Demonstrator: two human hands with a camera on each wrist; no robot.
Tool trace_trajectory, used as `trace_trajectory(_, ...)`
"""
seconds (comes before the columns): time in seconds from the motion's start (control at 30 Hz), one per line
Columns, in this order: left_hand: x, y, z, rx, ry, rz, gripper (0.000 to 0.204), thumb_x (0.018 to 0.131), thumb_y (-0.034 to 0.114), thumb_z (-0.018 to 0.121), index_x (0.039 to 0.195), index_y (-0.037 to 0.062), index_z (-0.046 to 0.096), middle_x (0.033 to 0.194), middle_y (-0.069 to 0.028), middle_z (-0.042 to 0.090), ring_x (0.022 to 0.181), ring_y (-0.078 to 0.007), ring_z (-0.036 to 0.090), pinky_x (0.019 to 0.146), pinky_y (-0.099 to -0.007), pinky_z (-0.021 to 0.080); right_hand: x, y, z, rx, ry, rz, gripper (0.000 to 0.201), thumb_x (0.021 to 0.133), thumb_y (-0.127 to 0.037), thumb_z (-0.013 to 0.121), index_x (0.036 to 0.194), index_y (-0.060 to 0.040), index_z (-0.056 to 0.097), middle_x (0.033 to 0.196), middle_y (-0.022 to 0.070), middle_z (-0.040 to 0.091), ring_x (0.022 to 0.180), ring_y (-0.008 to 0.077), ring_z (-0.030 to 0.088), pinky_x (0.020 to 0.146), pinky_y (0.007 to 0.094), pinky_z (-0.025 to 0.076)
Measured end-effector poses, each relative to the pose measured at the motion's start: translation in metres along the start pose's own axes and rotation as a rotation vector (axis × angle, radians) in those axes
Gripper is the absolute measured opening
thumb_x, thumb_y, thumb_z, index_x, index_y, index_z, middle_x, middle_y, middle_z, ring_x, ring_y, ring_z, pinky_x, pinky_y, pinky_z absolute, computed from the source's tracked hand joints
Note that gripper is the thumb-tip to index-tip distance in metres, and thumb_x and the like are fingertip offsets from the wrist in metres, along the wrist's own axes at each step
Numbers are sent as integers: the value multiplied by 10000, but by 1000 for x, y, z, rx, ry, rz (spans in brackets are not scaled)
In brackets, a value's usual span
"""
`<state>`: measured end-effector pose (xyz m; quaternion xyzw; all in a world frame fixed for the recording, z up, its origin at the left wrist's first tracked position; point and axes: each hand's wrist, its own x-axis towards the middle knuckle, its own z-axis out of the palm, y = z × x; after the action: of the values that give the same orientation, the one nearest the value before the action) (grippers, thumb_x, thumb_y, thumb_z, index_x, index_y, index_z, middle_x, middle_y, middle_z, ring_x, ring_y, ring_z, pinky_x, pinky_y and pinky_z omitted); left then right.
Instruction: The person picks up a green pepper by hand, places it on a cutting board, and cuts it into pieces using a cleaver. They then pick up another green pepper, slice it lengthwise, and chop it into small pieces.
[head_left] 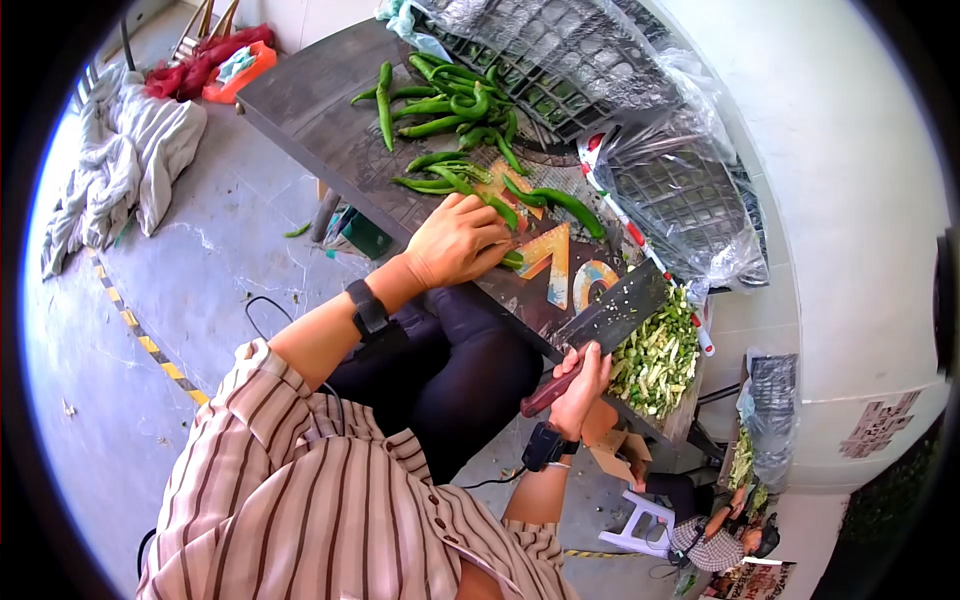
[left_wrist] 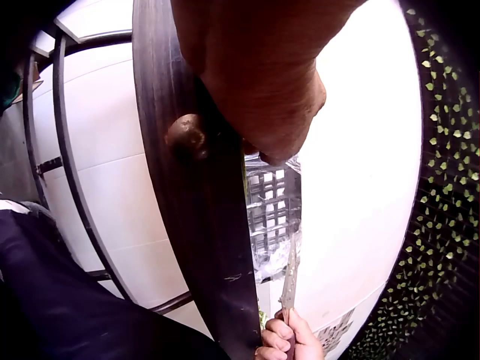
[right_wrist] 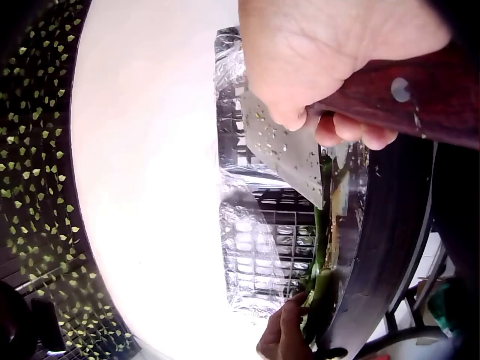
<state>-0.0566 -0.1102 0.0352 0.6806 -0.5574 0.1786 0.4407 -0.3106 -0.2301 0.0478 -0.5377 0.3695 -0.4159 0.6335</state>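
Observation:
My left hand (head_left: 455,240) presses down on green chilli peppers (head_left: 513,259) lying on the dark table top (head_left: 310,110), its fingers curled over them. My right hand (head_left: 583,385) grips the reddish-brown handle of a cleaver (head_left: 610,318) whose blade is raised over the table's near right edge. A heap of chopped green pieces (head_left: 658,355) lies just right of the blade. More whole green chillies (head_left: 450,105) are piled further along the table. In the right wrist view the cleaver blade (right_wrist: 289,154) hangs above the chillies (right_wrist: 321,262), with my left hand (right_wrist: 283,334) below.
Black plastic crates wrapped in clear film (head_left: 640,130) stand along the white wall (head_left: 840,200). Grey cloth (head_left: 125,160) and red and orange items (head_left: 215,60) lie on the concrete floor. A second person (head_left: 715,535) sits low beside a white stool (head_left: 645,520).

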Motion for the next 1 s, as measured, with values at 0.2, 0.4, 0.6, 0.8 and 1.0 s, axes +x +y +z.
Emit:
trace_trajectory(0.2,4,4,-8,17,-113,20,242,771,295,717,968,158,690,1023,-1,632,958,-202,551,911,-373,363,-2,-3,-1,41,-9,39,185,989,-250,538,902,-108,458,721,-11,452,612,82,470,501,243,389)
trace_trajectory(0.4,5,4,-4,-8,-155,24,299,750,257,730,1029,152,703,990,13,623,957,-186,547,941,-392,339,-3,-8,0,14,24,92,172,982,-244,547,932,-99,470,717,3,476,572,83,476,482,245,417)
trace_trajectory(0.6,7,5,-5,-34,-137,17,252,736,163,730,987,155,706,958,45,624,940,-169,539,935,-393,341,-5,-30,8,0,101,159,145,956,-189,582,929,-85,486,730,-5,481,581,91,494,466,254,418)
trace_trajectory(0.8,5,4,-8,-57,-168,55,312,696,135,668,1008,141,677,1024,44,601,983,-151,537,947,-404,333,-7,-71,31,-132,131,-42,212,916,-117,612,1091,-62,506,828,15,514,594,92,495,451,250,451)
trace_trajectory(1.0,6,7,-4,-139,-216,47,382,643,91,694,1022,140,689,948,47,609,833,-143,540,868,-371,358,9,-83,33,-538,-145,68,157,930,-56,604,1072,-10,554,834,32,597,511,64,485,452,225,437)
